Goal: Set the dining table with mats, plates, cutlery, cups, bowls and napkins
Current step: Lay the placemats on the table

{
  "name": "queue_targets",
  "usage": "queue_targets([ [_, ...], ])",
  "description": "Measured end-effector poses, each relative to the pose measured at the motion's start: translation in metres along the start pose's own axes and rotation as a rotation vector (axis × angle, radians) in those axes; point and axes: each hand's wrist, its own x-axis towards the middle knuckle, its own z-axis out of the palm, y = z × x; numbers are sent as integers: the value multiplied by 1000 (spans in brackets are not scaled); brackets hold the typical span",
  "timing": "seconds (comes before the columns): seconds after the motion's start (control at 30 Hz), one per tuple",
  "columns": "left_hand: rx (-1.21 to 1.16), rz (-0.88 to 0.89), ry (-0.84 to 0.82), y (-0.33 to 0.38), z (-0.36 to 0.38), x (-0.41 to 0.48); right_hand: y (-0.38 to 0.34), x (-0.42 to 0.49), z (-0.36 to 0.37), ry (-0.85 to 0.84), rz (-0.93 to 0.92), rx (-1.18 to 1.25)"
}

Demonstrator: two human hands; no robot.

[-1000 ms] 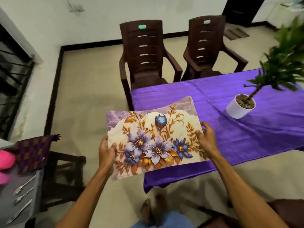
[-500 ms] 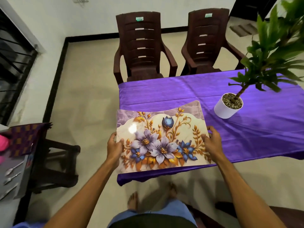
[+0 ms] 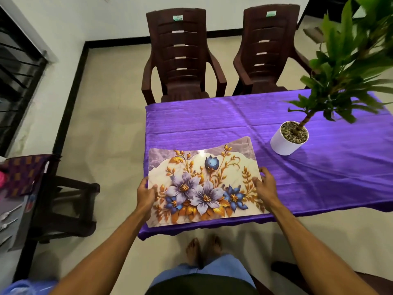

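the left hand point(image 3: 146, 194) pinches the left short edge of the floral place mat point(image 3: 202, 184), thumb on the printed face and the other fingers curled under the edge, out of sight. the right hand point(image 3: 264, 186) pinches the opposite short edge the same way: thumb on top, fingertips hooked over the rim. the mat spans the whole gap between the two grips, printed side up, with purple and blue flowers and gold leaves. it sits over the near left corner of the table point(image 3: 212, 122), which is covered in a purple cloth. the mat's far edge bows a little between the hands and a spot of glare sits on it. whether the mat lies fully flat on the cloth i cannot tell.

beyond the right grip and further to the right, a white pot point(image 3: 287, 141) with a green plant stands on the cloth, apart from the mat. straight past the mat, across the table, two dark brown plastic chairs point(image 3: 180, 60) stand side by side at the far edge. out past the left grip, off the table, stands a dark stool point(image 3: 70, 205) with a patterned cloth point(image 3: 25, 173) beside it. further left, spoons point(image 3: 8, 213) lie on a grey surface at the frame's edge. below the mat, nearer than both grips, the person's bare feet point(image 3: 202, 250) stand on the pale floor.
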Motion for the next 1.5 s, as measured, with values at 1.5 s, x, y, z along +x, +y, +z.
queue_targets([
  [1.5, 1219, 523, -262, 65, 43, 120, -42, 136, 59, -403, -538, -1091],
])
